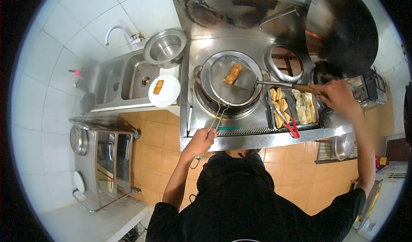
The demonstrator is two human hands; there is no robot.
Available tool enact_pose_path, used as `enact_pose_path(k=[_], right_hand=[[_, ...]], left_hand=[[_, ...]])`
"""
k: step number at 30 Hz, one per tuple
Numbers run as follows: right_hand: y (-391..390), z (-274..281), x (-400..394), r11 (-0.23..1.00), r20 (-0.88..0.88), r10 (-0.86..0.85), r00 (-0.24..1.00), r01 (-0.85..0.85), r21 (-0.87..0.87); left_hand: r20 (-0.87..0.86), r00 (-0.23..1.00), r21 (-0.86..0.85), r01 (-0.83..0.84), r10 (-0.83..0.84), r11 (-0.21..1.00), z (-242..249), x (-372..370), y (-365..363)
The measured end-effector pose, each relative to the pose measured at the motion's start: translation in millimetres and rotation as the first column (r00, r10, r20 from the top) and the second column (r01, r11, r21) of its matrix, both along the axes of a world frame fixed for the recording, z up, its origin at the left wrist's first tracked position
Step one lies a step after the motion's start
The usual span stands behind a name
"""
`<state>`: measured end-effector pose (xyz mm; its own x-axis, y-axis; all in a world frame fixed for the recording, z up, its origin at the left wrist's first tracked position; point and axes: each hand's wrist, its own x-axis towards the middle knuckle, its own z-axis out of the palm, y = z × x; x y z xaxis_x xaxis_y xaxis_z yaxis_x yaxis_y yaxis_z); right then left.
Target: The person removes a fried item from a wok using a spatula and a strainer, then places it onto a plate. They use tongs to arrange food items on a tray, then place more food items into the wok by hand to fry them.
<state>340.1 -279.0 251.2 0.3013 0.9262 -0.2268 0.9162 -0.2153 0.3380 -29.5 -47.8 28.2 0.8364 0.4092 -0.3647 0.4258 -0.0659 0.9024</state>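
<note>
My left hand is closed round the long wire handle of a round mesh strainer. The strainer lies over a two-handled pan on the stove. One browned fried roll rests on the mesh. In my right hand is the wooden handle of a metal spatula, whose blade reaches the strainer beside the roll's lower right end. Below the spatula's handle stands a metal tray of pale folded rolls and yellower ones. Red-tipped tongs lean across its front.
Left of the stove, a white plate holds another browned roll. Behind it stands a steel pot by the sink. A large wok leans at the back right, near a round burner opening. A metal cart stands lower left.
</note>
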Motion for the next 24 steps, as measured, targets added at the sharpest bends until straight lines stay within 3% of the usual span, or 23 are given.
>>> enact_pose_path(k=[24], right_hand=[[13.4, 35.8, -2.0, 0.998, -0.015, 0.043, 0.999, -0.044, -0.033]], left_hand=[[-0.060, 0.998, -0.234, 0.010, -0.025, 0.972, -6.2, -4.2, -7.4]])
